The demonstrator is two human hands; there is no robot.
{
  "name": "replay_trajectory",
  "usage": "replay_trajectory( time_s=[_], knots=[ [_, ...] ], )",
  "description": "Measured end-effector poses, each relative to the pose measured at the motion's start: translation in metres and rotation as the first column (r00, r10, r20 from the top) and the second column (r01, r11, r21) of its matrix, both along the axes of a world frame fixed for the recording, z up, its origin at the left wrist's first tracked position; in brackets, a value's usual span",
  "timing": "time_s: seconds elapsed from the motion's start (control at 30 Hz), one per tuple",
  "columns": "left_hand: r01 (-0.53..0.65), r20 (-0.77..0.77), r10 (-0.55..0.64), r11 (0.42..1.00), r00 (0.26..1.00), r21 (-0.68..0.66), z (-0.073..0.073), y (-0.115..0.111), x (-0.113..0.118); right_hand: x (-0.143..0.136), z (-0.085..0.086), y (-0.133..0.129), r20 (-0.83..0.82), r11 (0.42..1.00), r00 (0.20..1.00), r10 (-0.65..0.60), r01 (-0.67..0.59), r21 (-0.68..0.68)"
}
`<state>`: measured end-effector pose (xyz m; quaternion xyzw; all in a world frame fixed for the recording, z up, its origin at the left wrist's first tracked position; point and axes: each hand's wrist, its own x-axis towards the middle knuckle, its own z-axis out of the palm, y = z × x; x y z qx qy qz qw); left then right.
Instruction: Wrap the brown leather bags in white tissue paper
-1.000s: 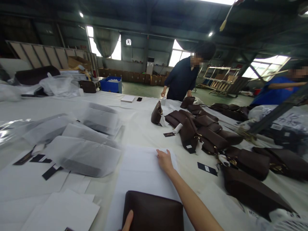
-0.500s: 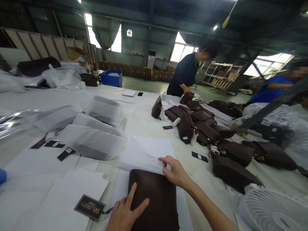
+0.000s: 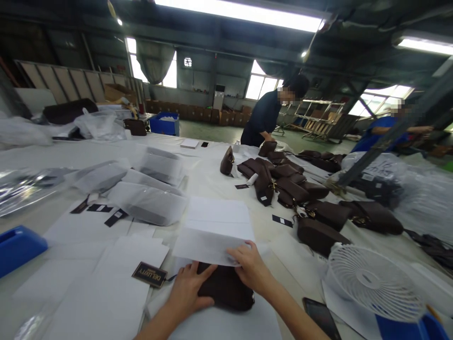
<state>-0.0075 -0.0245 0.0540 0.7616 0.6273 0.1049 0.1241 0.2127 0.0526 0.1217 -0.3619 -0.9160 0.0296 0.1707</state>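
A dark brown leather bag (image 3: 226, 290) lies flat on white paper in front of me. My left hand (image 3: 189, 288) rests on its left side, open, with fingers and thumb spread. A thin white paper sheet (image 3: 205, 245) overlaps the bag's far edge. My right hand (image 3: 250, 267) pinches this sheet's near edge at the bag's far right corner; the fingertips are partly hidden. Left of the bag, a black tag with gold lettering (image 3: 149, 274) hangs from a short dark cord and lies on a stack of white paper sheets (image 3: 106, 288).
Paper-wrapped bags (image 3: 146, 203) lie at left, beside a blue dispenser-like object (image 3: 21, 248). Several brown bags (image 3: 290, 189) are piled at right. A white fan (image 3: 371, 281) and a phone (image 3: 320, 316) sit near right. A person (image 3: 262, 115) stands across the table.
My right hand has brought the paper's edge nearer, over the bag's far edge. My left hand stays on the bag. The view has shifted, showing more of the fan and the phone.
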Motion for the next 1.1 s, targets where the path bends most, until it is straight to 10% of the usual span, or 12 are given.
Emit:
replay_trajectory(
  time_s=[0.4, 0.83, 1.1],
  knots=[
    [-0.027, 0.096, 0.015, 0.991, 0.995, 0.129, -0.03, -0.005, -0.008, 0.016, -0.035, -0.042, 0.141, 0.99, 0.99, 0.012, -0.032, 0.137],
    [-0.012, 0.056, -0.004, 0.958, 0.998, 0.288, -0.022, 0.0, -0.005, 0.033, -0.049, -0.047, 0.251, 0.997, 0.968, -0.009, -0.011, 0.079],
    [0.046, 0.068, -0.125, 0.732, 0.99, 0.68, -0.008, -0.062, 0.003, 0.033, -0.055, -0.047, 0.242, 0.999, 0.97, -0.021, 0.012, 0.037]
  ],
)
